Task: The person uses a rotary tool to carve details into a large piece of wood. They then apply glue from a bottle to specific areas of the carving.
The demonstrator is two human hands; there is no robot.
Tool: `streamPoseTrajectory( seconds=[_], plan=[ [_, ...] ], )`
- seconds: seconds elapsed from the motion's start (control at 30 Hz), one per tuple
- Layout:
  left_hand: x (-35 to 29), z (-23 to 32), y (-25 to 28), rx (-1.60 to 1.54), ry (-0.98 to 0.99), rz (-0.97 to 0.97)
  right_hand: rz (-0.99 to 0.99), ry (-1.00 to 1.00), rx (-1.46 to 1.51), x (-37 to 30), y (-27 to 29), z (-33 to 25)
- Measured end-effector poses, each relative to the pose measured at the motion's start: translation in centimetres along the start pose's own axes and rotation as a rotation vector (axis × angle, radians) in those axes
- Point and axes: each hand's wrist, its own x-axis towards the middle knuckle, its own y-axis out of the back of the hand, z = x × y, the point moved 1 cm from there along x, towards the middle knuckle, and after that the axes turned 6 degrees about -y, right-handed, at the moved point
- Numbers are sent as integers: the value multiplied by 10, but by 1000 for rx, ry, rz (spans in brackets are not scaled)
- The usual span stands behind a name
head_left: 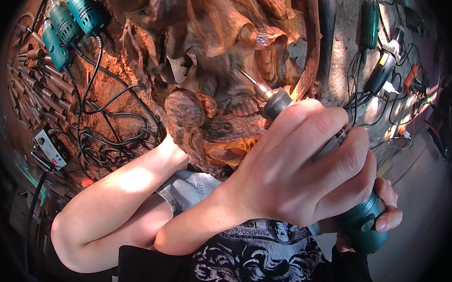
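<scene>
My left hand (299, 173) crosses to the right and is closed round the upper body of a dark green electric die grinder (364, 233). Its grey-black collar and thin metal bit (251, 78) point up and to the left. Fingers of my right hand (389, 209) wrap the grinder's lower end; most of that hand is hidden. Beneath and beyond the bit lies a carved brown wood piece (219, 19) with folds, hollows and rounded lumps. The bit tip is over a shaded hollow; whether it touches the wood I cannot tell.
Three green grinders (66, 27) lie at the upper left, their black cables (118, 131) tangled below. Several carving chisels (41, 81) fan out at far left, above a white control box (51, 149). Another green grinder (369, 23) and a black tool (381, 71) lie right. My bent knee (70, 236) is lower left.
</scene>
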Motion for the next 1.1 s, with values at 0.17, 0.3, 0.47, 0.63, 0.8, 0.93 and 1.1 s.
streamPoseTrajectory(
  seconds=[0.17,0.3,0.47,0.63,0.8,0.93,1.1],
  plan=[
    [1,-4,1,22,-14,19,-291,-2,-18,8,30,1],
    [1,-5,0,20,-27,15,-349,-26,-39,10,36,-1],
    [1,-4,5,27,-18,-25,-272,-90,-90,12,16,-10],
    [-1,-1,1,14,-11,-18,-235,-93,-90,10,13,-12],
    [1,-4,1,19,-12,17,-212,-85,-55,8,13,-10],
    [1,-3,0,9,-12,42,-194,-86,-57,8,12,-13],
    [-4,4,-9,13,26,99,-183,-96,-60,7,12,-15]
  ],
)
